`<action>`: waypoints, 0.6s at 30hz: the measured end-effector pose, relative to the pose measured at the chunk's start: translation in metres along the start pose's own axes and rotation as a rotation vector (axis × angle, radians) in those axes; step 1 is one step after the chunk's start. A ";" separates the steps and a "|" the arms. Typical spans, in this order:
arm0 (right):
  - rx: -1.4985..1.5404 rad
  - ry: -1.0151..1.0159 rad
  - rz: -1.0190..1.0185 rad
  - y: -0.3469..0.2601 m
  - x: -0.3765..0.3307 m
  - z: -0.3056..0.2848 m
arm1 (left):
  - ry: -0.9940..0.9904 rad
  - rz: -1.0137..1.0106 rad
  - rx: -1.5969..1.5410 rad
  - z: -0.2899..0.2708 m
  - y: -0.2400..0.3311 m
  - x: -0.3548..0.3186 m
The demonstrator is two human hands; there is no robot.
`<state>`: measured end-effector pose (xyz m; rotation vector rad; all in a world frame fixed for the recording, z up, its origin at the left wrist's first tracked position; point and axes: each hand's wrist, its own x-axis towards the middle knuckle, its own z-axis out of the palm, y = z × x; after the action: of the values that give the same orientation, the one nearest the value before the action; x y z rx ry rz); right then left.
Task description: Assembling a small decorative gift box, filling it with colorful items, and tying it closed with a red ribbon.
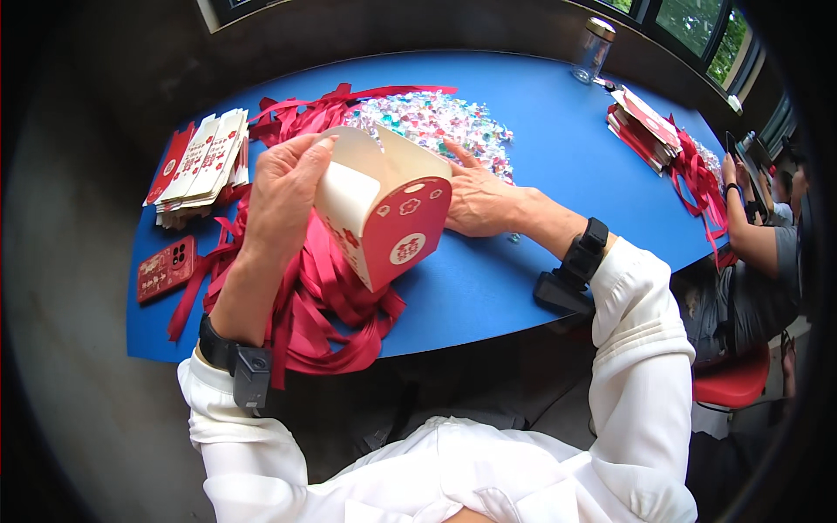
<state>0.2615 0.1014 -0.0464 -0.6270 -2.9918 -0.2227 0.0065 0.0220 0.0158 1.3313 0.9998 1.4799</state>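
Observation:
A red and white paper gift box [403, 228], printed with flowers and a round emblem, is held tilted above the blue table, its top open. My left hand [286, 179] pinches the box's upper left edge between thumb and fingers. Against the box's right side rests my right hand [488, 199], with one finger raised by the rim and the other fingertips partly hidden behind the box. Just beyond lies a heap of small shiny clear and coloured pieces [427, 115]. Red ribbons [327, 301] lie in a loose bundle beneath and left of the box.
Flat folded cartons [205, 161] are stacked at the left, near a red phone [166, 268]. More ribbon [309, 118] lies at the back. A glass jar [593, 50], another carton stack [645, 131] and ribbons [693, 179] are toward the right, where another person [754, 227] sits.

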 end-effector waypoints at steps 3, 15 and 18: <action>0.117 0.086 0.070 0.011 -0.004 -0.005 | 0.002 0.008 0.009 0.019 -0.006 -0.005; 1.043 0.339 0.321 -0.049 -0.049 -0.076 | 0.068 0.091 0.137 0.062 -0.014 -0.018; 0.966 0.396 0.332 -0.063 -0.036 -0.066 | -0.011 0.117 0.152 0.074 -0.002 -0.033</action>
<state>0.2717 0.0199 0.0066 -0.7808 -2.1701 0.9284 0.0814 -0.0086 0.0123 1.5273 1.0601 1.5050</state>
